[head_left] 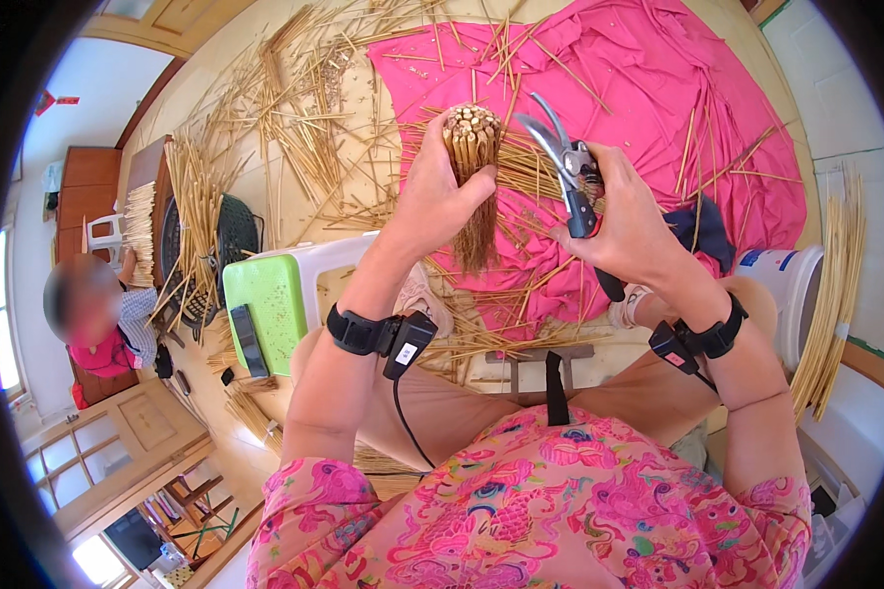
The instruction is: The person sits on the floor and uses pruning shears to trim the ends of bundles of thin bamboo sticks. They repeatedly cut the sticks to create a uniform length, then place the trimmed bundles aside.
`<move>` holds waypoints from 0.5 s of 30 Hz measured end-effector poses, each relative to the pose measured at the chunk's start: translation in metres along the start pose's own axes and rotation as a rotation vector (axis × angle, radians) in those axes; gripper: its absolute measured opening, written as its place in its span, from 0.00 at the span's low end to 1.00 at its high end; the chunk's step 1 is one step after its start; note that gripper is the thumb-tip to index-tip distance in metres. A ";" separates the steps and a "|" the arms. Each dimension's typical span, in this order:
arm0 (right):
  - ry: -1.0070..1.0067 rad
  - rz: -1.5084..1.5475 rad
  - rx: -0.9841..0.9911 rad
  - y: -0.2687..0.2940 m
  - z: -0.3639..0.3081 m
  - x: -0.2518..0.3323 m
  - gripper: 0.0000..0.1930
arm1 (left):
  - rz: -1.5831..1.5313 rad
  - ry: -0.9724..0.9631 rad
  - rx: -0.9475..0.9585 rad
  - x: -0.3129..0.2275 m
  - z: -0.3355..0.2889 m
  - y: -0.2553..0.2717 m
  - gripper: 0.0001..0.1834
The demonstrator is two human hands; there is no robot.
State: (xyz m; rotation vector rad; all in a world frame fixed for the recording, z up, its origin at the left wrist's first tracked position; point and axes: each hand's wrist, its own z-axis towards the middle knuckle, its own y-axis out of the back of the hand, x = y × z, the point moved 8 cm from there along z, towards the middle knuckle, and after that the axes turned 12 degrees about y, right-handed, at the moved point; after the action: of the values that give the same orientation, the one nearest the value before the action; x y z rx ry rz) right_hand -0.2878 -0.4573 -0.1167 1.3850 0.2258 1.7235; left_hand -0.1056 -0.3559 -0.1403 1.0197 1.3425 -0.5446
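My left hand (442, 191) is wrapped round a bundle of straw stalks (473, 147). The pale cut ends of the bundle face up, and its thin bristly tips hang downward. To the right, my right hand (624, 216) grips a pair of pruning shears (572, 167) with black handles. The blades of the shears are parted and point up and to the left, close to the bundle but apart from it. Part of the handles is hidden behind my fingers. Below both hands a pink cloth (648, 88) lies on the floor, strewn with loose stalks.
A green-topped white stool (265, 304) with a phone (248, 339) on it stands at left. Behind it, a dark basket (234, 236) holds stalks. Stalks (304, 128) litter the floor. At right stand a white bucket (791, 294) and upright stalks (835, 294). Another person (108, 324) sits far left.
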 end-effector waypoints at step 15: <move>0.171 -0.269 0.065 0.004 0.005 0.018 0.35 | 0.252 -0.113 -0.139 -0.029 -0.010 0.001 0.28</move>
State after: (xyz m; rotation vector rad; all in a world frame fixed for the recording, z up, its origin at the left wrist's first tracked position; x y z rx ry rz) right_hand -0.2852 -0.4484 -0.1005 1.1924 0.5425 1.6192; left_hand -0.1156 -0.3535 -0.1110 1.0103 1.1166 -0.3102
